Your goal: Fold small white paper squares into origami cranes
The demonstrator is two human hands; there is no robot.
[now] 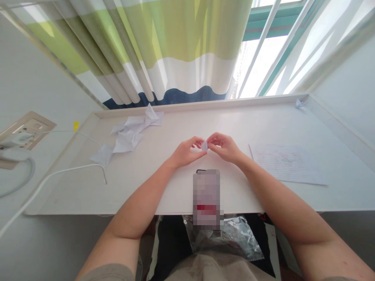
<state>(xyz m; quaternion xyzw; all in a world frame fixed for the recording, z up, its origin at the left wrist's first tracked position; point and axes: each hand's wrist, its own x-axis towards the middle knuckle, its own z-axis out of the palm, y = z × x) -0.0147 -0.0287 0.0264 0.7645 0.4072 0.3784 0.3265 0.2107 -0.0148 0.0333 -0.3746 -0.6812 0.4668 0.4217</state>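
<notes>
Between my two hands, above the middle of the white desk, is a small folded piece of white paper (204, 146). My left hand (190, 151) pinches it from the left, with the thumb below and the fingers curled above. From the right, the fingertips of my right hand (224, 146) close on its other edge. Its exact folds are too small to make out. Just below my hands a phone (206, 195), its screen blurred out, lies at the desk's front edge.
Several folded white papers (127, 140) lie at the left. A written sheet (288, 164) rests on the right, and a small folded paper (299, 104) sits in the far right corner. White cables (73, 168) run from a wall socket (27, 130). A clear plastic bag (234, 238) is on my lap.
</notes>
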